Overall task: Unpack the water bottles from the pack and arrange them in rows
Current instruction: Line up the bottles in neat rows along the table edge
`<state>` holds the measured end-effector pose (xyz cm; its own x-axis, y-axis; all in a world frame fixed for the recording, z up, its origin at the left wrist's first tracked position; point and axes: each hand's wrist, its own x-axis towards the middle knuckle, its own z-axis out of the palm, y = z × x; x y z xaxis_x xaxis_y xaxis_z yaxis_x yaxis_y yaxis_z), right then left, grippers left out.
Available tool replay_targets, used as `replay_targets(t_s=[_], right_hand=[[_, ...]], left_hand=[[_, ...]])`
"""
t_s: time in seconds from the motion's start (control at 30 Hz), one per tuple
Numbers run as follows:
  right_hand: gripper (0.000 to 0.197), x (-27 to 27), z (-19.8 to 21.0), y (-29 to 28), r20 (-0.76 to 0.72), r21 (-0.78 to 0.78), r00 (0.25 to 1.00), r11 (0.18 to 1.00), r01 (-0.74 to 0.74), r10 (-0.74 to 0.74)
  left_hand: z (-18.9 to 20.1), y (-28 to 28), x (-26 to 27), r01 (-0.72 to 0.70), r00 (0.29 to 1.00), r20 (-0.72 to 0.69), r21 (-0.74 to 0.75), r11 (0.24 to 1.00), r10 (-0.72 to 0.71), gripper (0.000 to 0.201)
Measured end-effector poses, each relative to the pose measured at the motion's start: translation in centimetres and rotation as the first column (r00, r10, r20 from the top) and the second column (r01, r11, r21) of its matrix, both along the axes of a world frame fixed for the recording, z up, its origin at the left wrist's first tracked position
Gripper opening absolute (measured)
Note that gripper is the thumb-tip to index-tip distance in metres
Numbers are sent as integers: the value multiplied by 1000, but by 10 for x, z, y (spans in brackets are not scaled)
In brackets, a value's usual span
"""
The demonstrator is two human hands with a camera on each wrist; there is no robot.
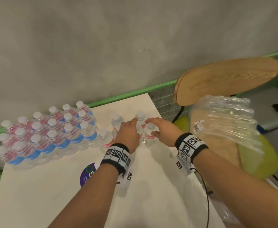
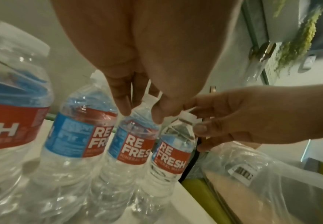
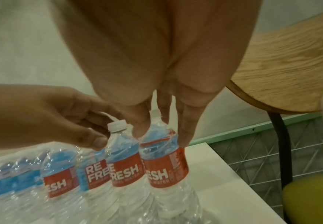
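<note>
Clear bottles [image 2: 130,148] wearing red-and-blue labels [image 2: 173,157], white caps [image 1: 52,109].
Labels carrying white lettering on red; table [image 1: 52,186] showing white, sticker [image 1: 87,175] purple; wristbands [image 1: 117,155] showing black with black-and-white square markers; chair [image 1: 225,79] showing tan wood grain, rail [image 1: 131,94] green, wall [image 1: 102,38] mottled grey.

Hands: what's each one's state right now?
Left hand: grip round neck of second-last bottle.
Right hand: grip round top of end bottle.
</note>
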<state>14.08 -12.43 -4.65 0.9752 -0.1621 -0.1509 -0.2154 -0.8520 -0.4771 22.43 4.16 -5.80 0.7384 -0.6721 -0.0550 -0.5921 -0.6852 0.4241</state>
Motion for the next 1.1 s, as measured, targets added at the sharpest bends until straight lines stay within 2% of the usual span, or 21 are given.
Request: replay_targets(t_s=[0.1,0.17,0.27,0.37,0.47,0.53,0.63,0.77,0.9,1.0,1.1], right_hand=[[34,-5,-6,5,68,18,997,999,35,-36],[33,-10,-7,9,99,46,991,996,81,-85],[38,-21,-2,17,70,9,982,984,176,-176],[32,-36,7,29,20,-27,973,973,230,-229],[29,-49,24,50,4,-75,981,978,192,-193],[27,-52,38,69,15,-91,990,986,138,-137],[27,-50,57,107,5,-19,999,998,53,-53],[27,-30,68,175,25,132,998,990,-52,49],[27,9,55,248,9,184,976,959,-218,220],[27,46,47,300,-29,190,944,929,-317,328],[28,81,43,348,-30,199,914,898,-392,405]], left_hand=[[-1,1,-4,-38,999,21,-36,999,39,44],[-1,4,-7,-42,999,-14,-91,995,40,40],[-4,14,-13,-38,994,-103,-170,985,20,42],[-8,31,-19,-119,972,-227,-264,957,58,36],[-4,66,-26,-221,930,-360,-371,902,80,34],[4,99,-32,-224,929,-368,-453,863,49,31],[17,163,-38,-215,935,-353,-508,834,25,31],[34,260,-31,-206,947,-315,-449,869,61,28],[37,349,-8,-257,954,-214,-227,939,209,27],[34,400,17,-381,914,-177,-66,922,365,29],[32,432,43,-450,883,-142,8,893,447,32]])
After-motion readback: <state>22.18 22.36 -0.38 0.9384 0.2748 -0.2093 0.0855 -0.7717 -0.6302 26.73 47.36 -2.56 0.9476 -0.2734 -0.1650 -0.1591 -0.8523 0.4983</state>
